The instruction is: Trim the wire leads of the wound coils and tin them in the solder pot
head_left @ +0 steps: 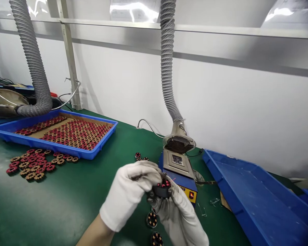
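In the head view, my right hand (178,213), in a white glove with greyed fingertips, grips a small round motor stator (162,191) with red windings and a dark outer ring. My left hand (132,188), gloved too, has its fingers closed on the stator's upper left side; what lies right under those fingertips is hidden. Below the hands, more stators (152,219) with copper-coloured windings lie on the green table. Just behind the stator stands a blue solder pot (178,164) with a metal top and a lit red switch.
A fume hose with a hood (179,141) hangs over the pot. At left stands a blue tray (92,153) of red and tan wound cores, with a pile of cores (33,164) before it. Another blue tray (256,191) stands right. Wire scraps (202,210) lie beside the pot.
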{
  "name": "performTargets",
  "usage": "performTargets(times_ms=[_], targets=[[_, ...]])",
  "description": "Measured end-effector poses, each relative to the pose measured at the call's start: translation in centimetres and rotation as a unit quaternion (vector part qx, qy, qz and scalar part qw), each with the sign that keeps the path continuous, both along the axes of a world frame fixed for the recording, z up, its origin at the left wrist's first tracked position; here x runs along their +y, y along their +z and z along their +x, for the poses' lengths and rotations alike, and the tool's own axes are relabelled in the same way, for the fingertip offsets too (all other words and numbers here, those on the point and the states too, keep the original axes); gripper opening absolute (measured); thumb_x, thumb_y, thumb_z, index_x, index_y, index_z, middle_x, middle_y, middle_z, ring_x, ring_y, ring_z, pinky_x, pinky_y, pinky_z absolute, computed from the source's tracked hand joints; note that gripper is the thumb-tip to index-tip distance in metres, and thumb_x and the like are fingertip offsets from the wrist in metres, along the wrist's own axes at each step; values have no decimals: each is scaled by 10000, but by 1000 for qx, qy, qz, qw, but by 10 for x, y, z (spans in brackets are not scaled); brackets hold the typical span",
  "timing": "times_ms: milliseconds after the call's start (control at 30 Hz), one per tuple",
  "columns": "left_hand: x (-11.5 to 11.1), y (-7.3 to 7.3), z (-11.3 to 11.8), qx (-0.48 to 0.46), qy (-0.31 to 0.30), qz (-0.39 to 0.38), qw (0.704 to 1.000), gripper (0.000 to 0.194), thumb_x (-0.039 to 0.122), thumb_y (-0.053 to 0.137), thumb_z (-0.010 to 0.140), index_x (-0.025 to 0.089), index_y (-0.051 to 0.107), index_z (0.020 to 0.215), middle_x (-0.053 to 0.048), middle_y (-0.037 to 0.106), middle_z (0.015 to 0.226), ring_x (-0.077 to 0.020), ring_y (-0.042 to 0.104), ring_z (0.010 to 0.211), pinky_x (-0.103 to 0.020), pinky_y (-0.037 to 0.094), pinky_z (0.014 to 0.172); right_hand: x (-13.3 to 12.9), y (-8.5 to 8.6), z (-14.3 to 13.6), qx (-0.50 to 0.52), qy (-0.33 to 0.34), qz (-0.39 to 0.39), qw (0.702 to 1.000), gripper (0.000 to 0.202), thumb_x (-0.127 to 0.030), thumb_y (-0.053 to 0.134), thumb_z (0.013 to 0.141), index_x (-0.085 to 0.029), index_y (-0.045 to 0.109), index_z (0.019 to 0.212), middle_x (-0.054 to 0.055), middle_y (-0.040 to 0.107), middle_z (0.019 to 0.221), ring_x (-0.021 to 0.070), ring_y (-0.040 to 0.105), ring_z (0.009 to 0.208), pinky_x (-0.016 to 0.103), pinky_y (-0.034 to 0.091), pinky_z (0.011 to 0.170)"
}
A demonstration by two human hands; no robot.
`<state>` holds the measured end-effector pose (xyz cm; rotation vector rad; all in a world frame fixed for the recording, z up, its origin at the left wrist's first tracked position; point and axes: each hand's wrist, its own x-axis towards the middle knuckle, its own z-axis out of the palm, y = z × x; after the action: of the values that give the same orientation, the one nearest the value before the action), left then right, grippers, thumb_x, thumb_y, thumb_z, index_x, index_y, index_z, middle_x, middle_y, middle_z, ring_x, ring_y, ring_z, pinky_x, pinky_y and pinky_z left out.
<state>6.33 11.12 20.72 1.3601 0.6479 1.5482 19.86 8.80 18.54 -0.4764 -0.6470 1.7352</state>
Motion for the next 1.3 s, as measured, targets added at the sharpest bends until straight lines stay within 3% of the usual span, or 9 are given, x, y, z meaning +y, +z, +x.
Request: performTargets(times_ms=[100, 300, 433, 567, 767, 900, 1033, 1167, 1300], targets=[[-2, 1, -6, -6, 60, 0, 998, 193, 63, 571, 684, 195, 688, 762, -26, 675, 881, -168, 609, 871, -209, 496, 753, 2, -3, 6, 43, 54, -1, 998, 277, -313, 678, 717, -219, 653, 977, 59, 695, 901, 171, 639, 775, 306, 499, 709], [-4, 2, 0, 255, 40, 175, 950, 516, 61, 739, 568, 238, 616, 1037, -45, 610, 1076, -201, 549, 1001, -292, 442, 897, 2, -3, 9, 103, 87, -17, 991, 206, -329, 656, 736, -221, 669, 911, 50, 675, 979, 136, 612, 815, 265, 483, 698], [3, 3, 2, 218, 27, 253, 942, 418, 216, 792, 577, 201, 642, 967, -58, 653, 969, -188, 579, 930, -286, 446, 885, 1, -7, 12, 89, 94, -24, 991, 221, -321, 685, 714, -226, 667, 912, 37, 679, 973, 124, 605, 811, 263, 476, 717], [5, 4, -1, 224, 11, 255, 940, 508, 193, 810, 541, 193, 625, 1014, -69, 640, 1010, -193, 577, 943, -278, 449, 872, 4, -9, 14, 101, 95, -51, 989, 264, -331, 703, 692, -230, 660, 932, 25, 669, 974, 128, 586, 889, 271, 452, 794], [6, 1, 0, 223, 23, 278, 934, 400, 280, 751, 643, 216, 620, 1016, -62, 646, 986, -194, 581, 928, -305, 448, 866, 3, -6, 11, 109, 119, -20, 987, 195, -321, 648, 751, -234, 664, 924, 31, 671, 924, 107, 592, 798, 252, 463, 724], [5, 3, 1, 236, 36, 266, 934, 508, 324, 796, 567, 216, 610, 1027, -69, 637, 1023, -199, 583, 922, -303, 449, 857, 4, -7, 9, 113, 87, -37, 989, 248, -338, 731, 654, -227, 673, 867, 18, 671, 914, 134, 578, 885, 266, 458, 770], [3, 5, 0, 195, -3, 200, 960, 247, 272, 727, 669, 201, 675, 900, -72, 661, 945, -193, 593, 882, -288, 459, 830, 2, -5, 4, 100, 76, -36, 991, 252, -321, 717, 675, -221, 659, 898, 18, 679, 850, 117, 599, 715, 255, 484, 644], [3, -2, 2, 113, -12, 123, 986, 74, 187, 654, 707, 191, 697, 766, -64, 670, 861, -212, 586, 882, -297, 457, 830, -3, -2, -1, 45, 72, -8, 996, 314, -338, 717, 674, -236, 645, 962, 55, 690, 907, 207, 641, 799, 379, 506, 694], [3, -7, 1, 7, 11, 62, 998, 89, 140, 594, 707, 172, 677, 705, -45, 670, 767, -208, 599, 841, -279, 486, 758, -4, -2, 1, 25, 91, -1, 996, 286, -295, 705, 696, -219, 655, 966, 64, 704, 858, 164, 660, 698, 270, 521, 613]])
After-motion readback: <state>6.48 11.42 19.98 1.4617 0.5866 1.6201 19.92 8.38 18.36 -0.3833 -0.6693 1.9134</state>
